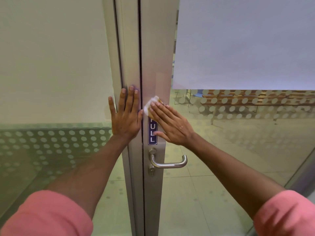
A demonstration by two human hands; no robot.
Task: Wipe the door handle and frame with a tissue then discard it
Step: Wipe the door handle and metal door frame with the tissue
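Observation:
A grey metal door frame [153, 48] runs up the middle of the view. My right hand [172, 124] lies flat on it and presses a crumpled white tissue [151, 103] against the metal, just above a blue PULL sticker [152, 133] that the hand partly covers. My left hand [126, 114] rests flat with spread fingers on the fixed frame post [122, 48] to the left, holding nothing. The steel lever door handle [168, 163] sits below the sticker, untouched, with a keyhole [151, 171] under it.
The glass door pane [238, 133] on the right carries a frosted panel and dot pattern; benches and a tiled floor show through it. A glass wall [51, 65] with dots stands at the left. Pink sleeves are rolled up on both arms.

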